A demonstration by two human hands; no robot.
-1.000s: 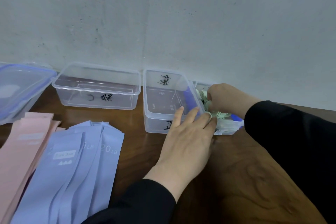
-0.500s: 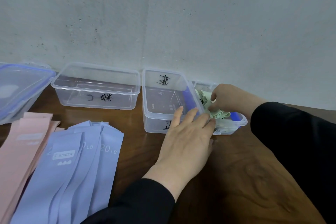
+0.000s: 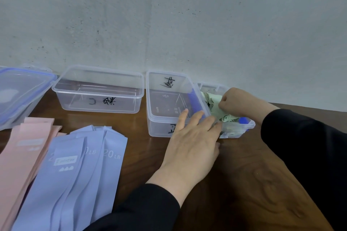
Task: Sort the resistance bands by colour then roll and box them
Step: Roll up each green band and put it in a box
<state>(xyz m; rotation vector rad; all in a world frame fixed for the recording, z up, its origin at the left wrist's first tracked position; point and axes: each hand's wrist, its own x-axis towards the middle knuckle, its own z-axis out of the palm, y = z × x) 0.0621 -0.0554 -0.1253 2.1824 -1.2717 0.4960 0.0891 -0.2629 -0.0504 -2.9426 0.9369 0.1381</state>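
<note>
Your left hand (image 3: 193, 140) lies flat with straight fingers on the near right corner of the middle box (image 3: 169, 103), fingertips touching the rim where it meets the right box (image 3: 234, 129); that grip is open and holds nothing. Your right hand (image 3: 238, 103) reaches into the right box, just right of the middle box, its fingers curled round the green bands (image 3: 221, 112), so that grip is closed on them. Some of those green bands are rolled, one roll showing its spiral end just below your right hand, and the rest lie crumpled deeper in the same box. The middle box stands open with black writing on its far wall and on its near wall, and a purple strip (image 3: 195, 103) leans against its right inner wall. Left of the middle box, apart from it, stands the left box (image 3: 97, 90), also open, with black marks on its front. Further left again lies a lid (image 3: 20, 90) with a blue rim, tilted. Near and left of the middle box, flat on the tabletop (image 3: 244, 184), lie the purple bands (image 3: 80, 170), fanned and overlapping, some printed "20 LB" and one "MEDIUM" upside down. The pink bands (image 3: 22, 148) lie touching their left side, partly under them. Both your sleeves are black.
</note>
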